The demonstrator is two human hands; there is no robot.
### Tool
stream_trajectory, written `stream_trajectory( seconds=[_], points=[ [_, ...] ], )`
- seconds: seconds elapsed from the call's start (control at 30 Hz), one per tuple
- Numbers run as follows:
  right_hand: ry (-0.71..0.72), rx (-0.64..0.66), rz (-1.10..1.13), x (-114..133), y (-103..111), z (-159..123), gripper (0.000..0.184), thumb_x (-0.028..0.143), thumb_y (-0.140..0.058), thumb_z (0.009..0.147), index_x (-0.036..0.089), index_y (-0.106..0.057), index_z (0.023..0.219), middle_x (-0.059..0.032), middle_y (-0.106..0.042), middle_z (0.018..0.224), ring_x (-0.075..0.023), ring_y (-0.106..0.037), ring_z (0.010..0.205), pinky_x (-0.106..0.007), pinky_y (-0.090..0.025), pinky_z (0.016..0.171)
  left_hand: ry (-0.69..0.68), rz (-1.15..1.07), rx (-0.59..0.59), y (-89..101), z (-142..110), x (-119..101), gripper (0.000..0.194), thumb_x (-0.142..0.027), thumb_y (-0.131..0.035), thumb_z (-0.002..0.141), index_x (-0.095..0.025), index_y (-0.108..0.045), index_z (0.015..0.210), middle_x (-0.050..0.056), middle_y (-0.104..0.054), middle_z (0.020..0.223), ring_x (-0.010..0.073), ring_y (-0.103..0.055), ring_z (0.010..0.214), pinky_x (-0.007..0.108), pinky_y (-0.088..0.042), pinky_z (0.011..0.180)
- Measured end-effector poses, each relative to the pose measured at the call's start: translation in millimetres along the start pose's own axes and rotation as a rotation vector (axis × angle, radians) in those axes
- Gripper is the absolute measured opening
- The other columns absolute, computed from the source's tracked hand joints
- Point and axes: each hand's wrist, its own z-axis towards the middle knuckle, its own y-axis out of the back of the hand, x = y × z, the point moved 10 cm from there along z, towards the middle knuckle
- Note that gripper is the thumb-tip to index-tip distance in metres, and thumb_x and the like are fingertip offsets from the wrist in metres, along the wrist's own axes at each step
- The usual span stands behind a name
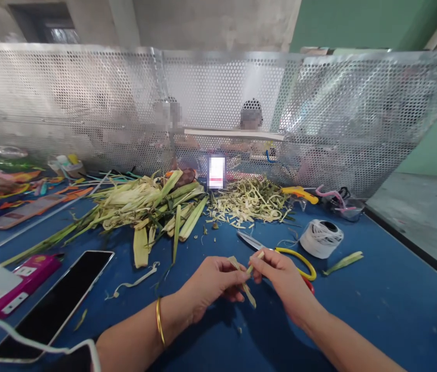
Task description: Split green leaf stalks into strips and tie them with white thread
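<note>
From where I stand, the pale husk strip (250,295) is between the two hands. The left hand (215,281) holds it, pinched with thumb and fingertips closed on it; one end hangs below the fingers and another part stands out above them. The right hand (278,268) is just beside, its thumb and index finger also closed, and they grip a narrow pale piece (258,257) which reaches toward the left thumb. I cannot tell if this is the same strip, folded, or a second one.

Just beyond the right hand lie the scissors (250,241), partly hidden by it, with yellow and red handles. Past them is a roll of white thread (319,242), and near it a small green husk (344,262). To the left of the left hand, a thin curled strip (136,281) rests on the blue table (187,346). Farther away are a heap of long husks (133,204) and, at its right, a pile of cut bits (255,201), before a perforated screen (218,82).
</note>
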Motion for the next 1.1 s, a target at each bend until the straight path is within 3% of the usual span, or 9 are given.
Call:
stream_trajectory(
  seconds=[0.33, 0.43, 0.53, 0.6, 0.67, 0.77, 0.87, 1.1],
  points=[
    [0.139, -0.158, -0.074, 5.7, 12.8, 0.0, 0.032, 0.041, -0.061, 0.074, 0.02, -0.049, 0.054, 0.0036, -0.048, 0.052, -0.0121, -0.043, 0.054, -0.025, -0.036, 0.055, -0.037, 0.022, 0.049, -6.1, 1.5, 0.3, 0.02, -0.031, -0.071, 0.064, -0.011, -0.07, 0.068, 0.001, -0.062, 0.056, 0.0095, -0.057, 0.05, 0.023, -0.048, 0.057],
    [0.142, -0.152, -0.151, 5.7, 17.2, 3.9, 0.032, 0.042, -0.057, 0.077, 0.02, -0.05, 0.055, 0.0029, -0.049, 0.053, -0.0132, -0.046, 0.054, -0.026, -0.038, 0.056, -0.01, -0.021, 0.034, -5.0, 1.4, 2.5, 0.022, -0.031, -0.073, 0.063, -0.011, -0.069, 0.068, 0.002, -0.064, 0.057, 0.0102, -0.058, 0.05, 0.024, -0.048, 0.059],
    [0.224, -0.238, -0.336, 18.2, 34.6, 2.9, 0.024, 0.041, -0.053, 0.082, 0.019, -0.061, 0.076, -0.0021, -0.061, 0.066, -0.0179, -0.056, 0.065, -0.03, -0.044, 0.063, 0.045, -0.158, 0.021, -3.0, 1.0, 6.3, 0.026, -0.035, -0.071, 0.067, -0.011, -0.07, 0.078, 0.007, -0.069, 0.069, 0.0124, -0.063, 0.058, 0.025, -0.05, 0.065],
    [0.451, -0.366, -0.556, 46.3, 43.1, -10.3, 0.022, 0.036, -0.053, 0.084, 0.018, -0.062, 0.094, -0.0057, -0.064, 0.08, -0.0207, -0.059, 0.077, -0.033, -0.045, 0.07, 0.065, -0.25, 0.032, -2.9, 0.7, 6.6, 0.029, -0.036, -0.069, 0.07, -0.011, -0.07, 0.085, 0.01, -0.072, 0.079, 0.0146, -0.066, 0.065, 0.027, -0.051, 0.07],
    [0.78, -0.334, -0.799, 73.9, 22.0, -32.1, 0.016, 0.026, -0.053, 0.086, 0.02, -0.061, 0.098, -0.006, -0.064, 0.085, -0.02, -0.059, 0.08, -0.034, -0.043, 0.075, 0.052, -0.309, 0.045, -2.3, 0.9, 3.7, 0.029, -0.033, -0.07, 0.07, -0.011, -0.07, 0.09, 0.011, -0.072, 0.085, 0.0157, -0.067, 0.071, 0.027, -0.05, 0.073],
    [1.139, 0.032, -1.094, 73.8, -38.0, -62.4, 0.02, 0.012, -0.046, 0.088, 0.018, -0.061, 0.1, -0.0045, -0.064, 0.08, -0.0168, -0.057, 0.072, -0.034, -0.04, 0.074, 0.002, -0.324, 0.029, 2.0, 2.0, -1.5, 0.03, -0.029, -0.075, 0.064, -0.012, -0.071, 0.088, 0.007, -0.071, 0.081, 0.0119, -0.064, 0.067, 0.022, -0.048, 0.067],
    [1.227, 0.21, -1.301, 53.8, -70.0, -73.5, 0.03, 0.008, -0.036, 0.089, 0.013, -0.06, 0.107, -0.006, -0.064, 0.078, -0.0181, -0.055, 0.069, -0.036, -0.038, 0.074, -0.015, -0.31, 0.003, 4.6, 3.3, -1.9, 0.031, -0.028, -0.078, 0.059, -0.011, -0.072, 0.084, 0.005, -0.068, 0.076, 0.008, -0.058, 0.061, 0.019, -0.043, 0.06],
    [1.257, 0.125, -1.206, 51.2, -70.3, -78.2, 0.033, 0.003, -0.029, 0.091, 0.015, -0.059, 0.085, -0.0058, -0.063, 0.073, -0.0179, -0.055, 0.068, -0.035, -0.037, 0.073, -0.003, -0.327, -0.074, 7.7, 2.7, 5.5, 0.041, -0.03, -0.083, 0.052, -0.01, -0.071, 0.085, 0.004, -0.066, 0.069, 0.0095, -0.056, 0.058, 0.022, -0.044, 0.059]
  ],
)
